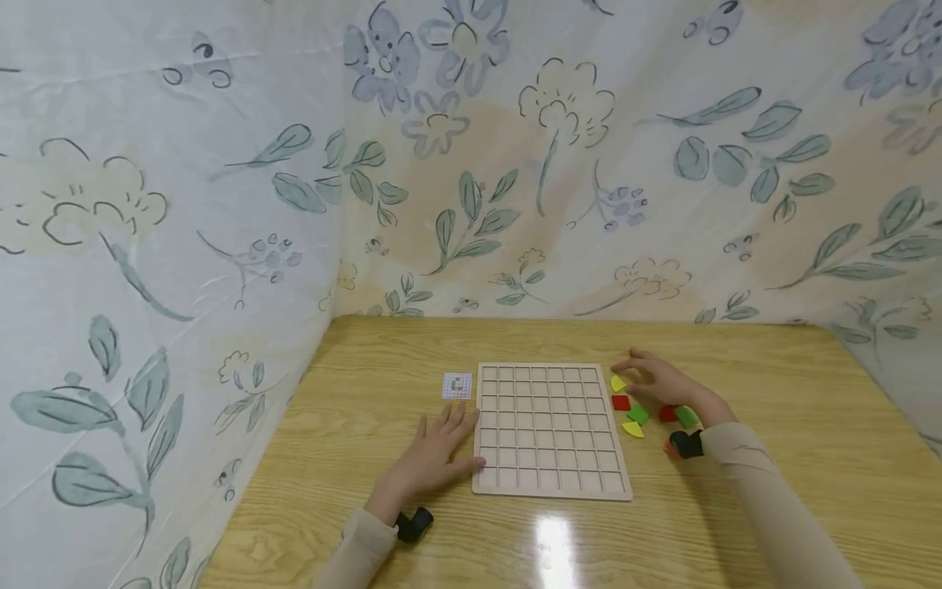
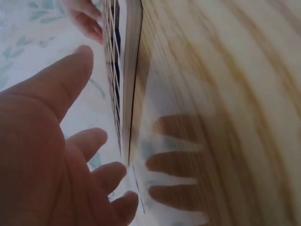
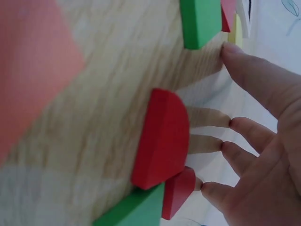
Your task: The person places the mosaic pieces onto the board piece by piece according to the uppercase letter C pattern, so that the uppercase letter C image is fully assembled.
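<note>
A pale wooden grid board (image 1: pixel 550 429) lies flat on the table. At its left edge rests my left hand (image 1: pixel 425 460), fingers spread, the thumb reaching over the rim; it grips nothing. Beyond the board's right edge, my right hand (image 1: pixel 666 384) hovers over small coloured pieces, thumb and fingers apart. Closest to its fingers is a yellow piece (image 1: pixel 617 383), with a red square (image 1: pixel 621 402) and a green piece (image 1: pixel 638 415) just nearer. In the right wrist view, a red round-edged block (image 3: pixel 162 141) lies below the spread fingers, and nothing shows between them.
A small printed card (image 1: pixel 457 385) with a coloured grid pattern lies left of the board. Another yellow wedge (image 1: pixel 633 429), a red piece (image 1: pixel 666 414) and a green one (image 1: pixel 688 416) lie around the right wrist. Floral cloth (image 1: pixel 471 245) hangs behind the wood-grain table (image 1: pixel 383 352).
</note>
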A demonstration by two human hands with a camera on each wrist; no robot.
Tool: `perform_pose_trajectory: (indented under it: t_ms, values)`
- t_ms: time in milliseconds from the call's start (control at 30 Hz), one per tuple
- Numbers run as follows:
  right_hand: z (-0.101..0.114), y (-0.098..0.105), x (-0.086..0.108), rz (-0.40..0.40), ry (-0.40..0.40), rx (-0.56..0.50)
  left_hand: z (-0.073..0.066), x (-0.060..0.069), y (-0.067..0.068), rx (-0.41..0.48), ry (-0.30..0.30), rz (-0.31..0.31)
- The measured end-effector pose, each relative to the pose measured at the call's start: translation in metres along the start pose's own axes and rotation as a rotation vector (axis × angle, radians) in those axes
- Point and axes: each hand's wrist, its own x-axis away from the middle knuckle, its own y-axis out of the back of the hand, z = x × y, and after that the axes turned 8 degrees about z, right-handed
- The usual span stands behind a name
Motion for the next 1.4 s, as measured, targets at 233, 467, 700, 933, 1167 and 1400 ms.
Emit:
perform_pose_trajectory:
  t_ms: [233,467,700,933,1167,1400]
  values:
    - [-0.002,0.009,-0.001,0.015,-0.028,-0.01,0.0,-0.003,0.0,0.025,-0.009,0.047]
    - [-0.001,0.015,-0.004,0.026,-0.027,-0.031,-0.001,-0.004,0.001,0.047,-0.016,0.066]
    - [-0.004,0.014,-0.006,0.022,-0.018,-0.041,-0.001,-0.003,0.005,0.066,-0.018,0.074]
    - [-0.005,0.013,-0.006,0.011,-0.009,-0.07,-0.001,-0.004,0.006,0.057,-0.022,0.071]
    - [-0.006,0.009,-0.006,0.006,-0.028,-0.079,-0.003,-0.005,0.007,0.059,-0.012,0.091]
    - [-0.009,0.007,-0.005,-0.047,0.009,-0.069,-0.007,-0.006,0.01,0.07,0.0,0.118]
